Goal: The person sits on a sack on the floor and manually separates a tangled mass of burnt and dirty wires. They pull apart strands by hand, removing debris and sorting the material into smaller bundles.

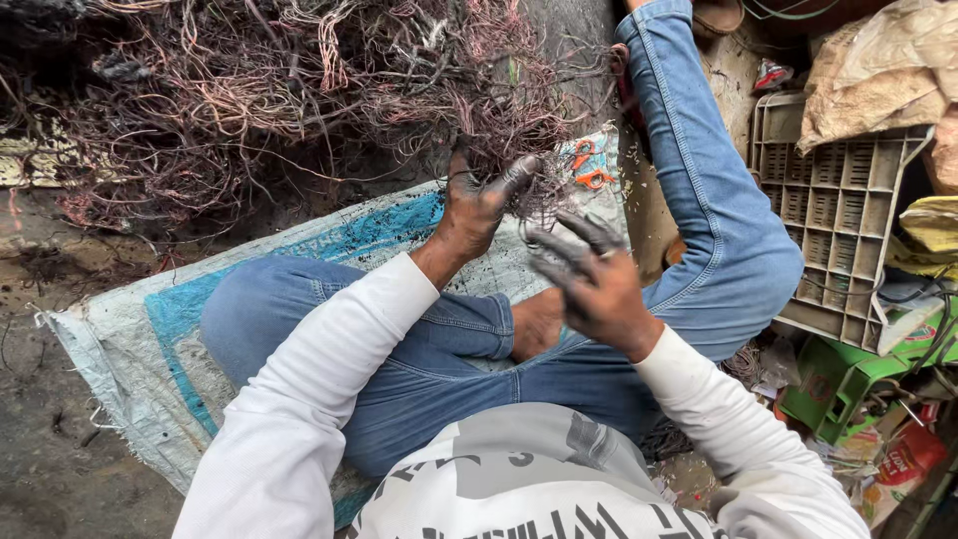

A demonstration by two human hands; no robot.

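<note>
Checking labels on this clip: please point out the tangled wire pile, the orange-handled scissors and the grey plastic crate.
Tangled wire pile (299, 90), head view, on the dense middle of the heap.
Orange-handled scissors (591, 168), head view, between the handle loops.
Grey plastic crate (838, 210), head view, on its gridded base.

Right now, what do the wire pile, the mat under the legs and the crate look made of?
Wire pile: thin metal strands, dull reddish-brown, probably copper, some dark and sooty. Mat: woven plastic sacking, white and blue, frayed at the edge. Crate: moulded plastic, matt beige, gridded, dirty.
</note>
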